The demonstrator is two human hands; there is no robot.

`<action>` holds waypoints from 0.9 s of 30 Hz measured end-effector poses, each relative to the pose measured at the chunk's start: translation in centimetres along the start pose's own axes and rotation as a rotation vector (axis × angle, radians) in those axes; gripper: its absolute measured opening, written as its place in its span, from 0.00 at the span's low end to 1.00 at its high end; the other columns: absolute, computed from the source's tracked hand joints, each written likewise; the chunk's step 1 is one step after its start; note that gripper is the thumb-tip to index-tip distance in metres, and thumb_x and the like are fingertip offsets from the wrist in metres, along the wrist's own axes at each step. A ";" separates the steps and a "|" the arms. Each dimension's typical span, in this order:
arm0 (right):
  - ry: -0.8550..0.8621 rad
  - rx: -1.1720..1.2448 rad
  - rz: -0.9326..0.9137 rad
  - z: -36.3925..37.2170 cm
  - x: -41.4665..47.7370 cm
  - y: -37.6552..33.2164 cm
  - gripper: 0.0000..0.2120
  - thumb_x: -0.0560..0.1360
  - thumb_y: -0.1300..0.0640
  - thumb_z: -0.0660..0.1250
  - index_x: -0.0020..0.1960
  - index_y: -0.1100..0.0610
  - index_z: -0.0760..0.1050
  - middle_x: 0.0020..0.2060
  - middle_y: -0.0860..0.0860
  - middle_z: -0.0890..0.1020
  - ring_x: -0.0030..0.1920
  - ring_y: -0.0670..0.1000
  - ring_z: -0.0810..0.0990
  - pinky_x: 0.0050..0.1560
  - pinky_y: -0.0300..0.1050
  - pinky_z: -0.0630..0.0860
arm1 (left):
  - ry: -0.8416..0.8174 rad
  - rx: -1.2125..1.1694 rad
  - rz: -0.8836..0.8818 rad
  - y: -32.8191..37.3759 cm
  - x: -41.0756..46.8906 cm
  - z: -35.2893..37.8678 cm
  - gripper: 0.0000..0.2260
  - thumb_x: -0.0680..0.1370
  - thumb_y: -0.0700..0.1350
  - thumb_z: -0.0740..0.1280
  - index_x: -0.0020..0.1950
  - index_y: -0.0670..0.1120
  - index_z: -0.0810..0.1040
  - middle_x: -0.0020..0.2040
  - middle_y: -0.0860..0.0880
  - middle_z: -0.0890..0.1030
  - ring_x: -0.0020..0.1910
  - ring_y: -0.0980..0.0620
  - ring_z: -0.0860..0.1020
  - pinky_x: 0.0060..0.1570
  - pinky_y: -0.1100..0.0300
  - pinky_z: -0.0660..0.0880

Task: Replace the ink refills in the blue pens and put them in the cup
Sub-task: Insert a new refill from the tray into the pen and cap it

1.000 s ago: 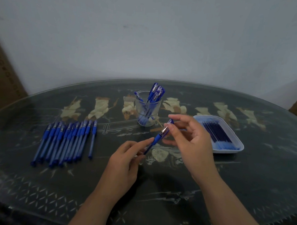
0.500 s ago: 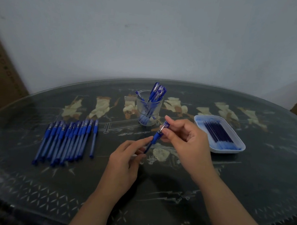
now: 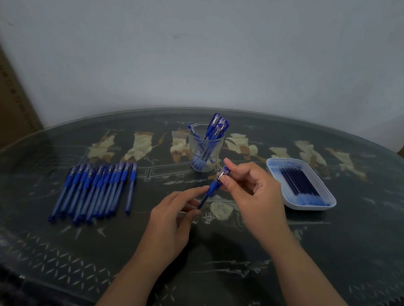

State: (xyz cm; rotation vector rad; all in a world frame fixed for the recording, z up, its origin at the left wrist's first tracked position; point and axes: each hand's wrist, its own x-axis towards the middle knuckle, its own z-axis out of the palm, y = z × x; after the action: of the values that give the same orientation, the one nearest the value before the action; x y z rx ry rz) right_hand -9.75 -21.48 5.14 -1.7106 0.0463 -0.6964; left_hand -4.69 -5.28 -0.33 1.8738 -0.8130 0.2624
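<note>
You hold one blue pen (image 3: 212, 189) above the table (image 3: 331, 251): your left hand (image 3: 170, 211) pinches its lower barrel and your right hand (image 3: 252, 192) pinches the capped upper end. A few pens already stand in the cup (image 3: 192, 147) just beyond. A long row of pens (image 3: 95, 189) lies at your left and refills (image 3: 297, 182) fill the tray (image 3: 309, 207) at your right, so most of the job looks undone.

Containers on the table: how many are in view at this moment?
2. A glass cup holding blue pens stands at centre back; a white tray of refills lies to its right. None looks hidden.
</note>
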 end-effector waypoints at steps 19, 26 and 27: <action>0.309 -0.292 -0.311 -0.6 7.6 -7.1 0.12 0.78 0.64 0.67 0.57 0.51 0.73 0.43 0.45 0.81 0.44 0.46 0.84 0.47 0.47 0.82 | -0.009 0.482 -0.157 -3.8 0.1 -2.5 0.13 0.75 0.50 0.71 0.59 0.55 0.79 0.57 0.56 0.74 0.60 0.53 0.72 0.61 0.51 0.69; 0.214 -0.440 -0.313 2.1 10.3 -4.5 0.09 0.79 0.62 0.66 0.58 0.54 0.74 0.47 0.52 0.80 0.46 0.48 0.83 0.45 0.46 0.83 | -0.068 0.524 -0.170 -4.0 0.2 -2.0 0.13 0.76 0.54 0.69 0.60 0.57 0.78 0.58 0.58 0.74 0.63 0.54 0.70 0.62 0.58 0.61; 0.208 -0.452 -0.311 2.3 10.4 -4.0 0.09 0.79 0.62 0.66 0.58 0.55 0.75 0.47 0.53 0.80 0.45 0.50 0.83 0.45 0.47 0.82 | -0.068 0.523 -0.166 -4.0 0.2 -2.0 0.13 0.76 0.54 0.69 0.60 0.57 0.78 0.58 0.58 0.74 0.63 0.54 0.71 0.62 0.58 0.62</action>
State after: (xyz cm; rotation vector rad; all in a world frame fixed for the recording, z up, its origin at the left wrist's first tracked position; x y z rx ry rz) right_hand -1.51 -22.40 12.94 -2.0930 0.0892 -1.1609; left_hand -1.68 -2.61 -2.23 2.4382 -0.6677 0.3307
